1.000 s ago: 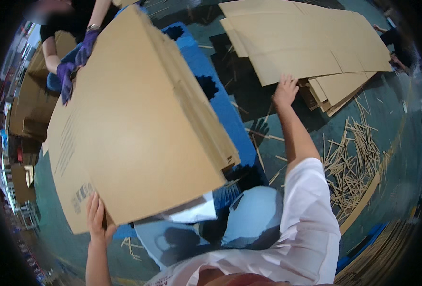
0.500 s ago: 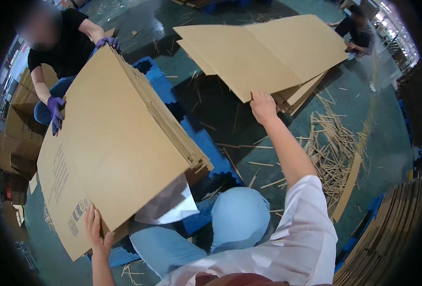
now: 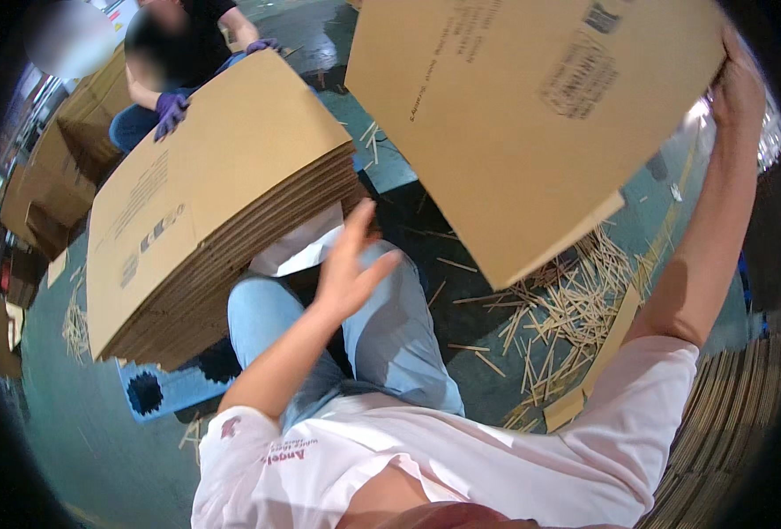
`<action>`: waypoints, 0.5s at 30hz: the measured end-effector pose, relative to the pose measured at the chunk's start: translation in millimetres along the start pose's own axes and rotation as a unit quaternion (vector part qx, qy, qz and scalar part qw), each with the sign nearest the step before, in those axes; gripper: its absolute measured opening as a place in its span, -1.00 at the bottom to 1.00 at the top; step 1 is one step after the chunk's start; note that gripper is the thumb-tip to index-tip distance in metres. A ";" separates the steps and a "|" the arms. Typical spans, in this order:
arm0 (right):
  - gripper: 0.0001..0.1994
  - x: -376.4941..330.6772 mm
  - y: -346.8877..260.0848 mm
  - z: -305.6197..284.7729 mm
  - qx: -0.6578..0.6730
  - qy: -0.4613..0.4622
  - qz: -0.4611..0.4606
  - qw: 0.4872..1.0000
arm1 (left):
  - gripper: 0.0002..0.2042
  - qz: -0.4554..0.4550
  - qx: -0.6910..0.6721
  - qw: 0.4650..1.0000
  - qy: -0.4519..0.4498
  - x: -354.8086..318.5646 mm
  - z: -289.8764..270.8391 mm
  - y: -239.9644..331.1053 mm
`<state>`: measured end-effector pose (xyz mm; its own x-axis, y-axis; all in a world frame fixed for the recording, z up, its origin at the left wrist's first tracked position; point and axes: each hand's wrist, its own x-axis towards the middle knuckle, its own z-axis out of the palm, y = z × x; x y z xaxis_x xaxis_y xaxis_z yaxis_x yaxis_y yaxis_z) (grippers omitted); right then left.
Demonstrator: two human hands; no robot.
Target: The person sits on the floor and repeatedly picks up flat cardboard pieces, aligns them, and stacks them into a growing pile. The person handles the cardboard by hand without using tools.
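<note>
My right hand (image 3: 736, 88), raised at the upper right, grips the edge of a large brown cardboard sheet (image 3: 531, 115). The sheet is tilted up, its printed face toward me and a corner pointing down. My left hand (image 3: 348, 273) is over my lap with fingers spread, holding nothing. Close by on its left lies a thick stack of flat cardboard (image 3: 223, 150), with many layered edges facing me. A white sheet (image 3: 300, 245) sticks out beside the stack's near side. Across the stack, a co-worker's purple-gloved hand (image 3: 171, 113) rests on its far edge.
A blue pallet (image 3: 174, 388) shows under the stack. Loose cardboard strips (image 3: 575, 309) are heaped on the floor to the right, beside a longer cardboard strip (image 3: 615, 353). More flat cardboard (image 3: 725, 414) stands at the lower right. Cardboard boxes (image 3: 55, 185) stand at the far left.
My right hand has lifted the cardboard sheet up and to the right. My left hand has let go of the stack and moved right, over my lap.
</note>
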<state>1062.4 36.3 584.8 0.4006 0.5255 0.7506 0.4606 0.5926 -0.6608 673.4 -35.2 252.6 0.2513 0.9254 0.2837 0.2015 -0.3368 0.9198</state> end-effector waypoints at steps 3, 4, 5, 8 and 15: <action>-0.60 52.1 76.5 -74.4 0.126 0.069 0.162 0.976 | -0.03 -0.181 -0.275 0.944 0.026 10.2 63.7 -3.9; -0.49 68.9 125.0 -124.2 0.104 0.046 0.174 0.978 | 0.06 -0.191 -0.339 0.921 -0.007 10.0 78.9 -6.0; -0.42 75.4 184.4 -193.0 0.044 0.035 0.216 0.975 | 0.14 -0.158 -0.287 0.944 -0.040 2.8 94.3 -7.6; -0.52 -68.5 273.3 -176.1 0.070 0.179 0.349 0.917 | 0.21 -0.081 -0.290 0.946 -0.121 -35.1 105.2 -15.0; -0.58 -385.2 391.6 -207.6 0.199 0.181 0.630 0.728 | 0.28 -0.056 -0.042 0.988 -0.139 -96.3 120.8 -46.8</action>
<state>1252.9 -60.7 37.9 0.5218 0.6533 -0.5486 -0.6911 -0.0533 -0.7208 754.1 -129.6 149.5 0.4851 0.8683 0.1038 0.1671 -0.2085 0.9636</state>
